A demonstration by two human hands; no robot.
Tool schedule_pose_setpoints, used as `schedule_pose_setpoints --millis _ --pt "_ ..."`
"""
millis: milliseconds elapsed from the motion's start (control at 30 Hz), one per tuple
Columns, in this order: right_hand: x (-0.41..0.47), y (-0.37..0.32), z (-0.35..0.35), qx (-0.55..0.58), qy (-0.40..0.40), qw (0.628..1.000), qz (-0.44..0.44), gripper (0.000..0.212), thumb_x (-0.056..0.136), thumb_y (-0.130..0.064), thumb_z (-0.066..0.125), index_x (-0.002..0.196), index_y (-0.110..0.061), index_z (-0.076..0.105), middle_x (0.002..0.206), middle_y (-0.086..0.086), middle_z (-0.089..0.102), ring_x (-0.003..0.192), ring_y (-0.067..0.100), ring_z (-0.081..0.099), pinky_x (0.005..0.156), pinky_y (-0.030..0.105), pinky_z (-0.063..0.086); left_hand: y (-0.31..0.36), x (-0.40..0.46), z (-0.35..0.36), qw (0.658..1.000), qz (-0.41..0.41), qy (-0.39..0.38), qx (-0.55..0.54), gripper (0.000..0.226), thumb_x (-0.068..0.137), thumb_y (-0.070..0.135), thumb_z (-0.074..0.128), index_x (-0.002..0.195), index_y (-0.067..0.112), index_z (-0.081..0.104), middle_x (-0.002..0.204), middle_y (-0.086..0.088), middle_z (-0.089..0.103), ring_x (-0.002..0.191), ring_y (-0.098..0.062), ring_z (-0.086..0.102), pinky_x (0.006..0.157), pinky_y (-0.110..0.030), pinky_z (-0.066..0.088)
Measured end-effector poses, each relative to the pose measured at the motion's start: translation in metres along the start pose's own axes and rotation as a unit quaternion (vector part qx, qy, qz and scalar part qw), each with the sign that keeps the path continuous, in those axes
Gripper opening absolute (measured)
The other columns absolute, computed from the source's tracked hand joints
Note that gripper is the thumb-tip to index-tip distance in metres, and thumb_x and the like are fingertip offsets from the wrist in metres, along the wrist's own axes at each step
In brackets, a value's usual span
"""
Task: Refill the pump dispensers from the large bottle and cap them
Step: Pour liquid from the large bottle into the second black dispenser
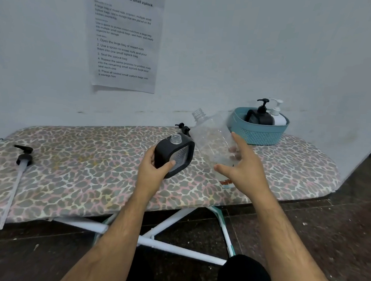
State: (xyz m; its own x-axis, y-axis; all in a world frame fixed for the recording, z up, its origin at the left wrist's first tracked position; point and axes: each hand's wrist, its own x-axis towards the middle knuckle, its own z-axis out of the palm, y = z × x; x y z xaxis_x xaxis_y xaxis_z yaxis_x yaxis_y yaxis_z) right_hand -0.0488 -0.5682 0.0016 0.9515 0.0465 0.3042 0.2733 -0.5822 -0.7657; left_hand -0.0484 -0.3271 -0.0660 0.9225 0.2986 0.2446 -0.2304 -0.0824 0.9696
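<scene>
Now you're at the pour step, judging by what's open. Your left hand [154, 171] grips the black dispenser [174, 154] at frame centre, thumb across its front, fingers behind it; the neck is uncapped and tipped slightly toward the big bottle. It sits low over the ironing board [78, 176], lifted or resting, can't tell which.

Your right hand [244, 166] is spread wide, fingers straight, against the near side of the clear large bottle [213, 142], right of centre. Bottle leans with its open threaded neck up and to the left, above the dispenser. Fingers don't look closed round it; whether they carry its weight I can't tell. Little or no liquid is visible inside; too clear to judge.

A black pump [182, 128] lies just behind the dispenser, probably its cap. Another pump with a long tube [21, 161] lies at far left. Teal basket [260, 129], upper right, holds two capped dispensers, one black and one white.

Next move, as I read it: get a firm wrap on the bottle, bring its mouth over the small neck, tilt slowly. Narrow target; spill risk on the fabric.
</scene>
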Motion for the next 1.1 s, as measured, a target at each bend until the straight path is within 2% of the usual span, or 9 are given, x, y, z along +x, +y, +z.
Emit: schedule_pose_setpoints --millis 100,233,333,433,567,767,967,1100 --pt "-0.003 -0.004 -0.005 -0.028 -0.032 0.999 0.000 0.100 0.071 -0.036 0.083 0.152 -0.042 0.025 0.121 -0.010 0.055 0.099 0.009 0.057 0.088 0.041 0.053 0.001 0.000 0.000 1.000 -0.006 0.004 -0.008 0.056 0.084 0.007 0.077 0.130 0.029 0.053 0.124 0.006 0.066 0.113 -0.008 0.064 0.095 -0.027 0.054" --pt "-0.006 -0.008 -0.008 -0.069 -0.056 0.996 -0.012 0.096 0.069 -0.037 0.083 0.147 -0.045 0.026 0.123 -0.005 0.058 0.093 0.008 0.058 0.081 0.042 0.055 0.001 -0.001 0.000 1.000 -0.025 0.004 -0.016 0.063 0.085 0.010 0.076 0.138 0.028 0.047 0.126 0.002 0.065 0.114 -0.011 0.064 0.098 -0.035 0.055" --pt "-0.008 -0.010 -0.006 -0.078 -0.068 0.994 -0.014 0.090 0.068 -0.036 0.083 0.141 -0.044 0.030 0.121 -0.005 0.059 0.086 0.002 0.057 0.075 0.036 0.053 0.000 -0.001 -0.001 0.999 -0.030 -0.004 -0.012 0.067 0.086 0.012 0.076 0.143 0.026 0.043 0.130 0.001 0.063 0.116 -0.012 0.064 0.099 -0.040 0.054" --pt "-0.009 -0.010 -0.005 -0.086 -0.071 0.994 -0.017 0.089 0.068 -0.036 0.083 0.141 -0.046 0.033 0.124 -0.005 0.060 0.092 0.006 0.057 0.075 0.033 0.049 0.000 0.000 -0.002 0.999 -0.027 -0.013 -0.010 0.063 0.087 0.014 0.075 0.142 0.028 0.046 0.132 0.002 0.062 0.119 -0.012 0.062 0.101 -0.043 0.054" --pt "-0.011 -0.010 -0.008 -0.092 -0.074 0.993 -0.018 0.089 0.068 -0.038 0.083 0.143 -0.046 0.037 0.133 -0.008 0.059 0.106 0.002 0.052 0.082 0.033 0.047 0.000 0.000 -0.002 0.999 -0.024 -0.020 -0.017 0.060 0.089 0.013 0.073 0.138 0.036 0.048 0.132 0.005 0.062 0.119 -0.012 0.062 0.101 -0.043 0.053" --pt "-0.008 -0.016 -0.015 -0.136 -0.084 0.987 -0.021 0.089 0.069 -0.044 0.082 0.146 -0.048 0.036 0.131 -0.009 0.062 0.097 0.004 0.053 0.079 0.030 0.044 0.000 0.001 -0.002 0.999 -0.029 -0.020 -0.029 0.061 0.088 0.011 0.074 0.136 0.037 0.048 0.133 0.004 0.060 0.121 -0.012 0.061 0.103 -0.042 0.052" --pt "-0.002 -0.025 -0.022 -0.185 -0.081 0.979 -0.032 0.089 0.069 -0.045 0.081 0.146 -0.048 0.036 0.127 -0.008 0.063 0.096 0.006 0.050 0.075 0.030 0.044 -0.003 0.003 -0.003 0.999 -0.036 -0.020 -0.027 0.066 0.087 0.012 0.075 0.144 0.029 0.046 0.134 0.004 0.060 0.122 -0.012 0.060 0.103 -0.043 0.052" --pt "0.002 -0.032 -0.027 -0.212 -0.085 0.973 -0.039 0.087 0.070 -0.047 0.080 0.146 -0.048 0.037 0.126 -0.009 0.063 0.088 0.007 0.054 0.072 0.030 0.046 -0.004 0.003 -0.003 0.999 -0.036 -0.023 -0.027 0.064 0.087 0.013 0.075 0.143 0.029 0.047 0.133 0.007 0.061 0.121 -0.011 0.060 0.103 -0.042 0.051"
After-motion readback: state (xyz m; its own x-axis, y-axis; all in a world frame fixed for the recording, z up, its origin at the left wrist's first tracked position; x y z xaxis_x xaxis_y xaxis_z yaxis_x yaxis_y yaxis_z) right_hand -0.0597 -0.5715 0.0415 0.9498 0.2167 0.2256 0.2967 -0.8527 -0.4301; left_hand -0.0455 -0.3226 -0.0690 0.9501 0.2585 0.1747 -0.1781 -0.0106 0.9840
